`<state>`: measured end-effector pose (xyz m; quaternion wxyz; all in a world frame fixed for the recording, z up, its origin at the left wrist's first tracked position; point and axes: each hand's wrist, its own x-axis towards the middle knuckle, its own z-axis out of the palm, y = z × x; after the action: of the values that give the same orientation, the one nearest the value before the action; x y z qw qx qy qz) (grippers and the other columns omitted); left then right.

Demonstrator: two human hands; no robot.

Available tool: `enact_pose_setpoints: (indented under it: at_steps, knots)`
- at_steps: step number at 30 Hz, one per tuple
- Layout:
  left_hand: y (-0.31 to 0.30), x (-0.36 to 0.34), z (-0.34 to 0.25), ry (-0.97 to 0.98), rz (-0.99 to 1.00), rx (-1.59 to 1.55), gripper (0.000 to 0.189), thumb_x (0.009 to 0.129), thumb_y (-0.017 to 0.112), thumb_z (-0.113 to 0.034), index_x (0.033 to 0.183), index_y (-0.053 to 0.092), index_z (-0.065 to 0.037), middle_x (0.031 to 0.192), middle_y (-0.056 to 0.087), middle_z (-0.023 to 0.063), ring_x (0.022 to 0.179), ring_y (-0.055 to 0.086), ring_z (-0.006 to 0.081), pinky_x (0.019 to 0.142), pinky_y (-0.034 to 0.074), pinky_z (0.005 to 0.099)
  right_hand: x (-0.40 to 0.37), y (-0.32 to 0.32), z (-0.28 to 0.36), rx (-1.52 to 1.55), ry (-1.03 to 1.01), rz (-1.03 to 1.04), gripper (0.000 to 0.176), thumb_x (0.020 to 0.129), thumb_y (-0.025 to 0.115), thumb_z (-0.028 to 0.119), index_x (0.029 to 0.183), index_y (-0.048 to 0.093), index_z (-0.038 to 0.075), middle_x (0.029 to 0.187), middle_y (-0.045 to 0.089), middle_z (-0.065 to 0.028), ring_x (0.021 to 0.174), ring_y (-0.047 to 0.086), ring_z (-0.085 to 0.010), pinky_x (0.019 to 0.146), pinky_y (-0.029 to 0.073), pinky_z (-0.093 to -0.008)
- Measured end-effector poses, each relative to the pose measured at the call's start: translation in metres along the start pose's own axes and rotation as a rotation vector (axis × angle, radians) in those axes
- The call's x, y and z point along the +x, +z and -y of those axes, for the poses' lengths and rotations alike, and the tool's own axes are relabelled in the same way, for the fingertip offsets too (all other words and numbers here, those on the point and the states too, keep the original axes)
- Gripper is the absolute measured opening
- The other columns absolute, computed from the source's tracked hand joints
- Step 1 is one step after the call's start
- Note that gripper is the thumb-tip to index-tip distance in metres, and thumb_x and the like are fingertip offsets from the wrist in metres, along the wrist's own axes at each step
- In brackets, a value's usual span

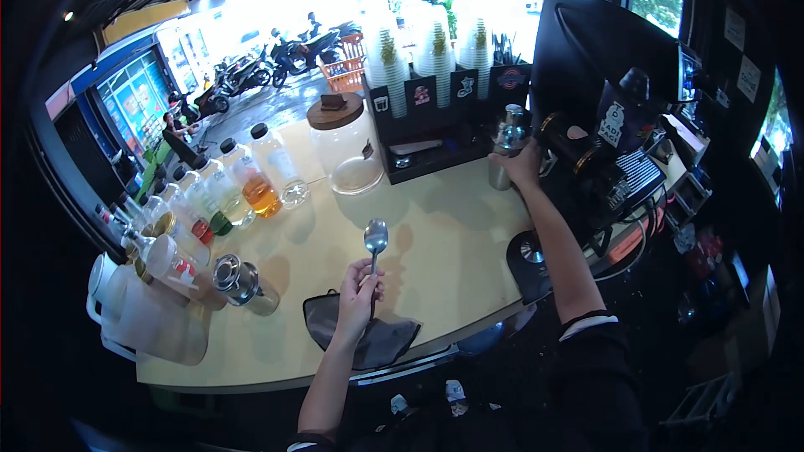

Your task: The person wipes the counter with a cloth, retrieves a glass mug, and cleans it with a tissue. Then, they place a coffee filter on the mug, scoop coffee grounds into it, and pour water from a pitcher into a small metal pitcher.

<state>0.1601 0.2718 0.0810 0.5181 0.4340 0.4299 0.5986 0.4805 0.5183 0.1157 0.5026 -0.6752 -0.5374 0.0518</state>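
My left hand (362, 291) is closed round the handle of a metal spoon (376, 237), its bowl pointing up above the counter. Beneath that hand a dark grey cloth (394, 341) lies at the counter's front edge. On the right, my right hand (521, 164) is wrapped round a steel cocktail shaker (512, 121), which stands upright beside the black cup organizer (410, 169). A second metal-topped shaker (237, 279) stands on the left part of the counter.
Bottles with coloured liquids (260, 192) line the left side, with pitchers (159, 310) nearer. A wooden-lidded glass jar (352, 155) stands at the back. Stacked cups (435, 54) fill the organizer. A black machine (578, 142) is at right. A person (178, 138) sits outside.
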Motion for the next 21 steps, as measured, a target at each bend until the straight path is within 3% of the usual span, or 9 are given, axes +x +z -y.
enact_pose_setpoints:
  at_steps: [3,5,7,8,10,12,14,16,21]
  knots:
    - [0.002,-0.002,-0.001,-0.022,-0.021,-0.043,0.026,0.091,0.046,-0.007,0.116,0.042,-0.003,0.096,0.053,0.0059,0.077,0.054,0.0107,0.065,0.047,0.0242,-0.009,0.000,0.010,-0.050,0.052,-0.152,0.095,0.051,0.086,0.032,0.122,0.035,-0.004,0.124,0.039,-0.0244,0.118,0.039,-0.0344,0.097,0.034,-0.0405]
    - [0.000,-0.003,-0.002,-0.009,-0.020,-0.059,0.026,0.091,0.047,-0.007,0.115,0.042,-0.001,0.099,0.052,0.0086,0.082,0.057,0.0134,0.071,0.051,0.0266,-0.024,-0.011,0.033,0.003,0.083,-0.145,0.090,0.056,0.083,0.028,0.123,0.031,-0.002,0.128,0.031,-0.0240,0.119,0.035,-0.0345,0.098,0.032,-0.0416]
    - [0.001,-0.003,-0.004,-0.013,-0.028,-0.070,0.026,0.091,0.047,-0.005,0.116,0.041,-0.002,0.096,0.054,0.0076,0.083,0.057,0.0141,0.072,0.053,0.0289,-0.043,-0.024,0.053,0.214,-0.074,-0.085,0.084,0.062,0.078,0.019,0.126,0.026,0.000,0.125,0.028,-0.0231,0.120,0.031,-0.0367,0.099,0.030,-0.0434]
    - [0.000,-0.002,-0.004,-0.012,-0.035,-0.072,0.026,0.090,0.047,-0.005,0.115,0.041,-0.001,0.097,0.054,0.0085,0.084,0.058,0.0150,0.074,0.054,0.0300,-0.058,-0.024,0.065,0.195,-0.164,-0.115,0.062,0.069,0.071,0.012,0.119,0.035,0.002,0.116,0.038,-0.0176,0.112,0.039,-0.0291,0.095,0.033,-0.0390]
    - [0.000,0.001,-0.007,0.004,-0.048,-0.096,0.026,0.090,0.048,-0.005,0.115,0.041,-0.001,0.098,0.054,0.0088,0.084,0.058,0.0154,0.074,0.054,0.0301,-0.082,-0.024,0.080,0.428,-0.298,0.220,0.043,0.076,0.066,0.014,0.111,0.045,0.002,0.102,0.050,-0.0105,0.097,0.048,-0.0200,0.085,0.041,-0.0325]
    - [0.001,0.003,-0.008,0.041,-0.055,-0.135,0.025,0.090,0.049,-0.006,0.114,0.043,-0.002,0.101,0.057,0.0107,0.088,0.059,0.0159,0.075,0.053,0.0281,-0.120,-0.004,0.088,0.504,-0.253,0.633,0.029,0.082,0.062,0.019,0.105,0.054,0.002,0.089,0.057,-0.0060,0.079,0.053,-0.0140,0.073,0.045,-0.0273]
    - [0.000,0.006,-0.009,0.090,-0.084,-0.096,0.024,0.090,0.049,-0.006,0.113,0.043,-0.001,0.102,0.059,0.0119,0.092,0.059,0.0166,0.078,0.052,0.0280,-0.163,0.010,0.100,0.575,-0.342,1.052,0.031,0.088,0.057,0.025,0.110,0.057,0.004,0.089,0.062,-0.0065,0.072,0.055,-0.0117,0.067,0.046,-0.0248]
    - [0.003,0.005,-0.015,0.142,-0.106,-0.076,0.023,0.089,0.051,-0.006,0.110,0.044,0.000,0.102,0.063,0.0141,0.100,0.058,0.0160,0.086,0.046,0.0264,-0.213,-0.006,0.130,0.781,-0.098,1.262,0.029,0.090,0.054,0.021,0.113,0.055,0.003,0.087,0.060,-0.0066,0.072,0.056,-0.0110,0.065,0.046,-0.0249]
    - [-0.001,-0.001,-0.022,0.148,-0.128,0.035,0.029,0.089,0.052,-0.007,0.115,0.043,0.001,0.109,0.060,0.0139,0.101,0.056,0.0178,0.091,0.042,0.0275,-0.256,0.002,0.141,0.904,0.060,1.120,0.031,0.088,0.045,0.005,0.119,0.051,0.001,0.084,0.058,-0.0076,0.072,0.056,-0.0125,0.064,0.046,-0.0270]
